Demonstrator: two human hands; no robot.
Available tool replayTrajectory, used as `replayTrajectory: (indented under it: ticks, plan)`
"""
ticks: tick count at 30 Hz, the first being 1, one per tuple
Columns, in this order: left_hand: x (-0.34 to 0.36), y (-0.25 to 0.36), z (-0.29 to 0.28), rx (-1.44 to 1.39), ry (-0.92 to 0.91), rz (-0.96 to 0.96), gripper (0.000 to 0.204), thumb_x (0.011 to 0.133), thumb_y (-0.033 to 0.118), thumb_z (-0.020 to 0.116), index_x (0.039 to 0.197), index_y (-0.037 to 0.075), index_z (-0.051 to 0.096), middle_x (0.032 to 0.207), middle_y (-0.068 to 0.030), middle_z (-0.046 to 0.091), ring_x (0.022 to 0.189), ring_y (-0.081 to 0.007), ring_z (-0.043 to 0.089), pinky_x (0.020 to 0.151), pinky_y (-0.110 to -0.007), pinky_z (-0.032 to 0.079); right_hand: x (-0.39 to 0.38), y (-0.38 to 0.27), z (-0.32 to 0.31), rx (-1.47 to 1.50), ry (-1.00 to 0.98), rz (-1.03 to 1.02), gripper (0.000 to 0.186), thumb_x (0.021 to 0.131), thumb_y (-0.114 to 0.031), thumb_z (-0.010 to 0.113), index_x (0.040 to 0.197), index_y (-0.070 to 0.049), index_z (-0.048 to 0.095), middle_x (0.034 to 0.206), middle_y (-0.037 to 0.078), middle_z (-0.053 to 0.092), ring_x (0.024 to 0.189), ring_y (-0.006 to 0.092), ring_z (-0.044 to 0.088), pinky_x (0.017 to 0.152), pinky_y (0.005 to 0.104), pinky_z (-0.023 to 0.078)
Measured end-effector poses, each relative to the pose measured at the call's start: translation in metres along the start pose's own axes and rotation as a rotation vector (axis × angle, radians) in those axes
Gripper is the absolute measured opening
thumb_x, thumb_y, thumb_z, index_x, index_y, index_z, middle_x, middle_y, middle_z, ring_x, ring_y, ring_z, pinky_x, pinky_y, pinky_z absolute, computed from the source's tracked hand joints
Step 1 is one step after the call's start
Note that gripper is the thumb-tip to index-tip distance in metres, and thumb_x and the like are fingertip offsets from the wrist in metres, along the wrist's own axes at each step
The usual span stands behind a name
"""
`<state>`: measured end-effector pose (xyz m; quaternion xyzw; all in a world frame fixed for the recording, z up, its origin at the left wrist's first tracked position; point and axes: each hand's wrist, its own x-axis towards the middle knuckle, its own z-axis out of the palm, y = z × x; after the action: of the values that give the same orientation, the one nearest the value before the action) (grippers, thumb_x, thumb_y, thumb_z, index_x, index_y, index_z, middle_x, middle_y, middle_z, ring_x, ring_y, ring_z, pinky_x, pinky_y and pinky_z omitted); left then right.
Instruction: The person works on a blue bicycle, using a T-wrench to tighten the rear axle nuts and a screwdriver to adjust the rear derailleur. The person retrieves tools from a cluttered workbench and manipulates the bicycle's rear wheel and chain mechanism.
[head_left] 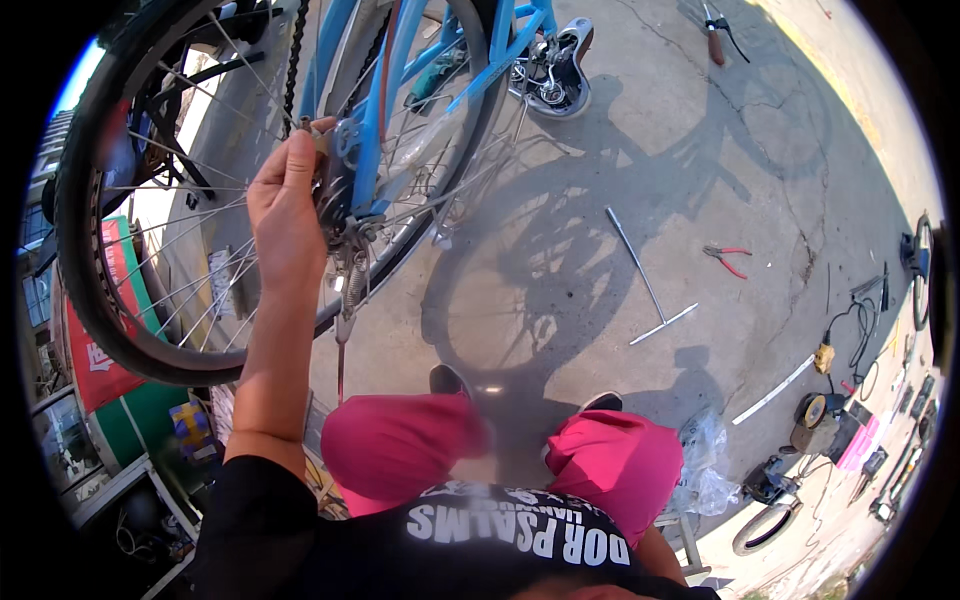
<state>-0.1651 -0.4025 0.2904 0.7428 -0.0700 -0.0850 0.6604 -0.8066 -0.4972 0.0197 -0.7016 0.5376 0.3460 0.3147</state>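
A blue bicycle frame (372, 150) stands upside down in front of me on the left, its saddle (570, 85) on the ground. My left hand (285, 200) is raised to the hub of a spoked wheel (150, 355). Its thumb and fingers are closed beside the frame end, around something small and brownish that I cannot make out. The black chain (294, 65) runs down towards these fingers. Just below the hand sits a metal mechanism with a spring (354, 285). Only part of my right arm (658, 555) shows at the lower edge; the right hand is hidden.
On the concrete lie a T-handle wrench (637, 265), red-handled pliers (726, 262) and a wooden-handled tool (715, 45). A clear plastic bag (705, 460) rests by my right leg. Several tools, cables and a small tire (768, 527) line the right. A red and green panel (125, 400) stands left.
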Motion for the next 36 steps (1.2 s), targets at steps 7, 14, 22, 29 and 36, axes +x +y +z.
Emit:
replayTrajectory:
  ticks: [7, 14, 22, 29, 36]
  plan:
    - [-0.006, 0.002, -0.002, -0.068, 0.011, -0.065, 0.032, 0.095, 0.026, 0.055, 0.104, -0.003, 0.065, 0.089, -0.0032, 0.065, 0.078, -0.0067, 0.057, 0.071, -0.019, 0.045, -0.002, -0.024, -0.028, -0.138, -0.028, 0.013, 0.030, 0.084, -0.027, 0.052, 0.096, -0.002, 0.065, 0.081, 0.022, 0.065, 0.081, 0.0402, 0.064, 0.070, 0.0484, 0.050]
    - [0.000, 0.013, -0.001, -0.013, -0.025, -0.131, 0.033, 0.097, 0.023, 0.051, 0.109, -0.006, 0.062, 0.094, -0.0085, 0.066, 0.081, -0.0100, 0.061, 0.074, -0.022, 0.050, -0.016, -0.041, -0.036, -0.201, 0.027, 0.056, 0.030, 0.084, -0.026, 0.052, 0.098, -0.001, 0.064, 0.083, 0.021, 0.066, 0.082, 0.0399, 0.064, 0.069, 0.0487, 0.050]
    - [-0.047, 0.014, -0.018, 0.217, -0.043, 0.043, 0.041, 0.093, 0.013, 0.056, 0.130, -0.001, 0.047, 0.135, -0.0107, 0.049, 0.124, -0.0189, 0.044, 0.104, -0.032, 0.032, 0.042, -0.072, -0.094, -0.461, -0.156, -0.134, 0.032, 0.086, -0.027, 0.056, 0.101, 0.001, 0.062, 0.096, 0.025, 0.065, 0.091, 0.0413, 0.063, 0.080, 0.0484, 0.050]
    - [-0.170, -0.006, -0.099, 0.835, -0.029, -0.065, 0.051, 0.084, 0.007, 0.061, 0.133, 0.006, 0.045, 0.140, -0.0130, 0.042, 0.128, -0.0294, 0.041, 0.106, -0.038, 0.032, 0.017, -0.206, -0.075, 0.422, -0.149, -0.316, 0.035, 0.095, -0.034, 0.048, 0.088, 0.001, 0.050, 0.062, 0.009, 0.052, 0.039, 0.0178, 0.049, 0.033, 0.0338, 0.039]
    - [-0.350, -0.025, -0.228, 1.107, -0.016, -0.526, 0.064, 0.080, 0.009, 0.064, 0.138, 0.012, 0.038, 0.139, -0.0182, 0.041, 0.129, -0.0350, 0.038, 0.105, -0.041, 0.033, -0.170, -0.261, -0.082, 1.066, -0.768, 0.143, 0.026, 0.095, -0.033, 0.049, 0.095, -0.007, 0.050, 0.072, 0.006, 0.054, 0.050, 0.0162, 0.052, 0.040, 0.0311, 0.041]
